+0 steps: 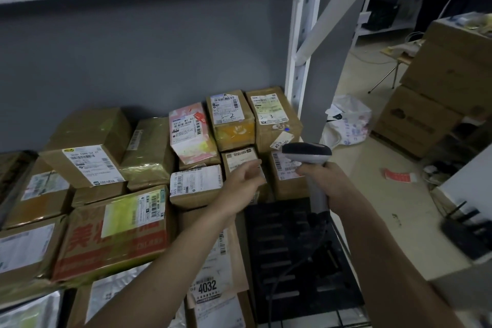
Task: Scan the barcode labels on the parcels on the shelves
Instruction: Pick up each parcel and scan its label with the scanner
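Shelf unit [298, 66], white metal frame against a grey wall, is carrying a crowd of parcels, mostly brown cardboard, stacked two deep and touching one another. Nearly all are showing white barcode labels face up.

Largest carton in front, the red-printed box [111, 237], is lying at lower left with a label on its top. Behind it a tilted brown box [87, 149] is resting on lower parcels. At the back right a pink box [190, 133], a yellow-topped box [231, 120] and a brown box [274, 117] are sitting side by side.

Below those, the small box [241, 161] is where the left hand [243, 181] is reaching: fingers extended and loosely spread, tips at or just over its label; contact cannot be told, the hand is blurred. Nothing is being held in it.

Right hand [326, 181] is gripping the scanner [308, 153] by its handle, fingers wrapped round, head pointing left toward the front-row labels. Its cable is trailing down over the black crate [292, 261].

Step, as judged: steadying or exposing one front-row label for reading. Next move is calling for the scanner head to be angled squarely on that barcode, left fingers staying clear of the bars.
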